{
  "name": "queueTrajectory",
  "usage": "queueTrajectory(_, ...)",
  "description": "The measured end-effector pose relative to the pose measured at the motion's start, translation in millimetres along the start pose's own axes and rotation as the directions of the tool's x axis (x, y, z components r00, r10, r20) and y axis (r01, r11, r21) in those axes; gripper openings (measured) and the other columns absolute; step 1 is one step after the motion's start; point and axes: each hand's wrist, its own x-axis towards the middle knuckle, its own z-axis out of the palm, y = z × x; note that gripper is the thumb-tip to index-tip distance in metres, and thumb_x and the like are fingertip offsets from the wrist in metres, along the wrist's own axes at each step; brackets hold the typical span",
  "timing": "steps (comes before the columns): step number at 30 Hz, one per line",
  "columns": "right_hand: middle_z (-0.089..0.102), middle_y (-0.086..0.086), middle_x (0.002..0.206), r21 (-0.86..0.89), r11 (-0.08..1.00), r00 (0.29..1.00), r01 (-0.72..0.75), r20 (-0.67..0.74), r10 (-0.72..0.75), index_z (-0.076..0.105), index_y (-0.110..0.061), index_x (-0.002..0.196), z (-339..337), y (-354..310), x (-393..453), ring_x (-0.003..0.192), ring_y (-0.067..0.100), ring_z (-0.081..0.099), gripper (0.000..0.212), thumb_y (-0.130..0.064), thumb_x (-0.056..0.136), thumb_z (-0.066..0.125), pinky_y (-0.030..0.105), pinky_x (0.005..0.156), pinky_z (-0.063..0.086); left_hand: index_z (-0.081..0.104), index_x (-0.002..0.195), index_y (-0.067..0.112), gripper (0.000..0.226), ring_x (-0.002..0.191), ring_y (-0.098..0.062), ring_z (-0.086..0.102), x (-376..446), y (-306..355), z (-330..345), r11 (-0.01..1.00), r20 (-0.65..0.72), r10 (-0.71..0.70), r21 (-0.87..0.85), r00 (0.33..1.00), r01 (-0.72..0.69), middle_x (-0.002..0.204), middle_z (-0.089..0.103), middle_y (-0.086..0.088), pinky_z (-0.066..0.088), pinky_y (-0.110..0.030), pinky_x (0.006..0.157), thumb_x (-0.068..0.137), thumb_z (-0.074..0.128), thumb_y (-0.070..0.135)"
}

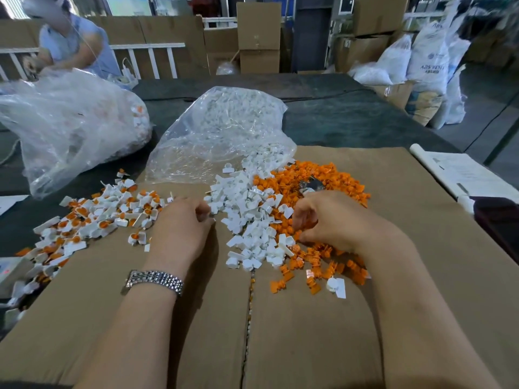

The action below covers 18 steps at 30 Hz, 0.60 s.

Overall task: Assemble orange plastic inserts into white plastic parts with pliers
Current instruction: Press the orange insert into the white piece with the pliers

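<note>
Sorting is going on over a cardboard sheet (365,318) that is covering the surface, probably so the small parts are not rolling away. The white parts (247,220) are lying in the middle heap, touching the orange inserts (317,175) on their right, so both kinds are staying within reach. The left hand (184,220) is resting beside the white heap with curled fingers, pinching something small and white, I think. The right hand (328,220) is digging into the orange heap with bent fingers; what it is holding I cannot tell. The pliers (311,184) are lying on the orange heap, unused. Finished pieces (92,217) are gathering at the left, apart from the loose stock.
</note>
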Motion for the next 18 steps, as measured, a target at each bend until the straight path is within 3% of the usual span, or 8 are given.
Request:
queueTrajectory(2, 0.064, -0.010, 0.089, 0.028, 1.000, 1.000, 0.010, -0.011, -0.010, 0.074, -0.022, 0.091, 4, -1, 3, 0.086, 0.009, 0.061, 0.012, -0.018, 0.084, 0.081, 0.023, 0.071, 0.049, 0.074, 0.105, 0.017, 0.012, 0.100, -0.022, 0.062, -1, 1, 1, 1.000, -0.034, -0.007, -0.026, 0.999, 0.006, 0.107, 0.069, -0.003, 0.049, -0.034, 0.087, 0.093, 0.074, 0.020)
queueTrajectory(4, 0.066, -0.007, 0.091, 0.034, 0.999, 0.999, 0.010, -0.031, -0.009, 0.074, -0.021, 0.091, 8, -2, 5, 0.087, 0.011, 0.062, 0.009, -0.017, 0.085, 0.079, 0.029, 0.076, 0.053, 0.074, 0.099, 0.020, 0.007, 0.094, -0.019, 0.065, -2, 4, 0, 0.991, -0.045, -0.034, -0.128, 0.998, 0.028, 0.102, 0.071, -0.001, 0.051, -0.032, 0.081, 0.092, 0.075, 0.020)
queueTrajectory(8, 0.064, -0.005, 0.095, 0.051, 0.999, 0.994, 0.002, -0.108, 0.004, 0.068, -0.021, 0.096, 8, 0, 7, 0.090, 0.013, 0.061, 0.010, -0.013, 0.088, 0.069, 0.031, 0.078, 0.054, 0.072, 0.085, 0.028, 0.012, 0.077, -0.007, 0.069, -5, 9, -5, 0.874, 0.005, -0.082, -0.479, 0.997, 0.074, 0.082, 0.074, 0.008, 0.047, -0.021, 0.067, 0.085, 0.081, 0.019)
queueTrajectory(10, 0.065, -0.008, 0.093, 0.131, 0.991, 0.983, 0.005, -0.183, 0.019, 0.069, -0.023, 0.101, 4, 2, 6, 0.085, 0.007, 0.059, 0.015, -0.013, 0.091, 0.066, 0.023, 0.073, 0.051, 0.077, 0.091, 0.025, 0.014, 0.081, -0.010, 0.075, -7, 13, -8, 0.716, 0.144, -0.082, -0.680, 0.986, 0.159, 0.087, 0.078, 0.005, 0.053, -0.024, 0.076, 0.083, 0.083, 0.016)
queueTrajectory(12, 0.067, -0.014, 0.092, 0.238, 0.971, 0.966, 0.032, -0.257, 0.031, 0.072, -0.028, 0.102, 1, 1, 7, 0.085, -0.001, 0.061, 0.014, -0.018, 0.093, 0.067, 0.011, 0.072, 0.046, 0.080, 0.095, 0.018, 0.021, 0.094, -0.022, 0.077, -10, 17, -7, 0.465, 0.320, -0.023, -0.836, 0.947, 0.294, 0.097, 0.080, -0.006, 0.056, -0.034, 0.088, 0.077, 0.085, 0.009)
queueTrajectory(14, 0.072, -0.015, 0.093, 0.433, 0.898, 0.951, 0.083, -0.303, 0.058, 0.075, -0.029, 0.098, -1, -3, 7, 0.089, -0.004, 0.065, 0.010, -0.021, 0.092, 0.072, 0.005, 0.075, 0.048, 0.081, 0.097, 0.009, 0.029, 0.104, -0.032, 0.075, -11, 21, -4, 0.210, 0.419, 0.083, -0.894, 0.904, 0.396, 0.105, 0.078, -0.015, 0.059, -0.033, 0.090, 0.068, 0.084, 0.003)
queueTrajectory(15, 0.074, -0.014, 0.093, 0.548, 0.828, 0.946, 0.116, -0.315, 0.076, 0.076, -0.029, 0.096, -2, -6, 6, 0.090, -0.003, 0.067, 0.010, -0.021, 0.091, 0.074, 0.005, 0.077, 0.049, 0.081, 0.098, 0.006, 0.032, 0.105, -0.032, 0.074, -12, 23, -3, 0.147, 0.434, 0.128, -0.898, 0.892, 0.416, 0.108, 0.077, -0.017, 0.059, -0.029, 0.087, 0.066, 0.083, 0.002)
queueTrajectory(18, 0.076, -0.012, 0.095, 0.760, 0.621, 0.934, 0.189, -0.335, 0.126, 0.078, -0.029, 0.094, -4, -12, 3, 0.090, 0.002, 0.070, 0.009, -0.024, 0.088, 0.078, 0.011, 0.081, 0.053, 0.081, 0.102, 0.007, 0.035, 0.099, -0.025, 0.075, -14, 28, -1, 0.109, 0.429, 0.204, -0.903, 0.880, 0.415, 0.109, 0.077, -0.015, 0.060, -0.024, 0.076, 0.066, 0.082, 0.005)
